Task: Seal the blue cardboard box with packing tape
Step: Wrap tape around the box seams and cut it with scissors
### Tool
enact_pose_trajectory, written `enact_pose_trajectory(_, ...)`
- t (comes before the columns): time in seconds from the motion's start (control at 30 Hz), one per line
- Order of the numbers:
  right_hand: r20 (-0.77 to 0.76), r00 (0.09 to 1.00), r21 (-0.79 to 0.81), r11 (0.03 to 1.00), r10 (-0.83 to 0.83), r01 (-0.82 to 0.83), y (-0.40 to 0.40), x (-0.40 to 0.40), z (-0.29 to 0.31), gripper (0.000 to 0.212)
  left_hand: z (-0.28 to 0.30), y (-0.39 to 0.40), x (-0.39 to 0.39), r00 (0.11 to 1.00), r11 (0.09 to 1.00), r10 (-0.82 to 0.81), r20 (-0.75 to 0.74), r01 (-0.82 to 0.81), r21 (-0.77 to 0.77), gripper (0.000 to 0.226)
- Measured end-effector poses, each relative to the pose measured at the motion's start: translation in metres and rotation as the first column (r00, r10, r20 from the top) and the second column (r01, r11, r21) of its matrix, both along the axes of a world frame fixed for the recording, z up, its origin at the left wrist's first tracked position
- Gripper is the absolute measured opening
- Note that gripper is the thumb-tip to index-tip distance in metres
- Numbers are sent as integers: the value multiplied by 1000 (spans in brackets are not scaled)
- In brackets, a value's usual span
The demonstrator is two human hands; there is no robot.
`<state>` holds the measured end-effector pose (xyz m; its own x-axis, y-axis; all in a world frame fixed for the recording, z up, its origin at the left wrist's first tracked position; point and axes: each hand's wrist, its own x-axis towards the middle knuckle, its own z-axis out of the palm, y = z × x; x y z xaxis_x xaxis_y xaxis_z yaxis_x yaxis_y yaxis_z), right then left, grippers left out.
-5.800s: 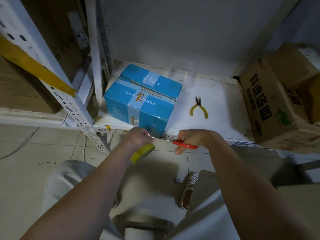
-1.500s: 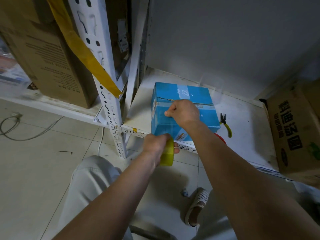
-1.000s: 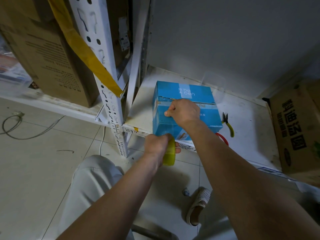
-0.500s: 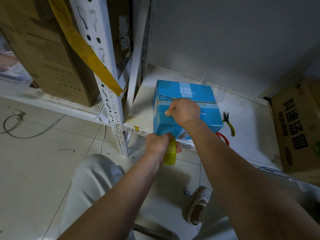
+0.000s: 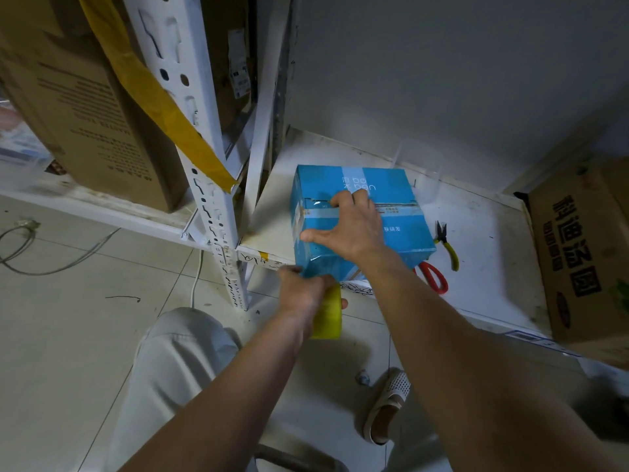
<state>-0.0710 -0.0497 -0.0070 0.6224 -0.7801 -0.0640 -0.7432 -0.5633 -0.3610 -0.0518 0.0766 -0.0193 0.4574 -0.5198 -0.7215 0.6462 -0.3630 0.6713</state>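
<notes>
The blue cardboard box (image 5: 401, 233) sits on the white low shelf (image 5: 483, 240), near its front left corner. A strip of clear tape runs along the seam on the box top. My right hand (image 5: 350, 226) lies spread on the box top, fingers pressing on the seam and thumb stretched to the left. My left hand (image 5: 303, 291) grips the yellow roll of packing tape (image 5: 328, 313) just below the box's front face, in front of the shelf edge.
Red-handled scissors (image 5: 434, 277) and yellow-handled pliers (image 5: 447, 245) lie on the shelf right of the box. A brown carton (image 5: 585, 253) stands at the right. A white perforated rack post (image 5: 207, 185) with a yellow strip (image 5: 153, 97) stands at left. A clear tub (image 5: 418, 168) sits behind the box.
My right hand, a fist on the box top before, has opened flat with the thumb spread. My left hand with the roll has risen slightly toward the box's front edge.
</notes>
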Motion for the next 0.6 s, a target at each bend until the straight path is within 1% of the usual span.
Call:
enact_pose_trajectory(0.03,1,1000,-41,999,-5,5,2,1,-5,72,1,-1,2,1000,1000,-14,4,14,-3,50)
enact_pose_trajectory(0.1,58,998,-86,996,-13,18,2,2,-11,55,0,-1,6,999,999,-40,8,40,9,50)
enact_pose_trajectory(0.17,100,995,-89,996,-17,26,-1,1,-11,41,-2,-2,10,999,998,-51,8,51,27,47)
enact_pose_trajectory(0.2,110,994,-85,996,-11,20,-2,1,-11,41,-2,-2,10,998,998,-55,8,55,33,45)
enact_pose_trajectory(0.3,83,995,-92,995,55,-48,0,-5,-13,62,-3,-4,5,997,997,-73,7,72,24,38)
enact_pose_trajectory(0.33,82,995,-89,994,63,-56,-1,-7,-14,66,-3,-5,3,998,998,-66,3,66,16,36)
enact_pose_trajectory(0.37,91,994,-83,995,63,-56,-2,-7,-14,64,-5,-6,3,999,999,-52,-4,53,11,34)
enact_pose_trajectory(0.47,117,991,-106,993,63,-50,-3,-7,-12,48,-6,-5,3,998,999,-46,-46,46,-6,29)
enact_pose_trajectory(0.5,118,990,-107,992,72,-60,-2,-8,-11,48,-6,-5,3,997,999,-53,-48,53,-14,26)
enact_pose_trajectory(0.53,114,990,-102,992,86,-75,-1,-13,-11,53,-6,-4,3,998,998,-57,-39,56,-20,23)
enact_pose_trajectory(0.6,93,988,-87,990,120,-112,1,-24,-13,67,-8,-5,0,999,998,-51,-8,51,-20,18)
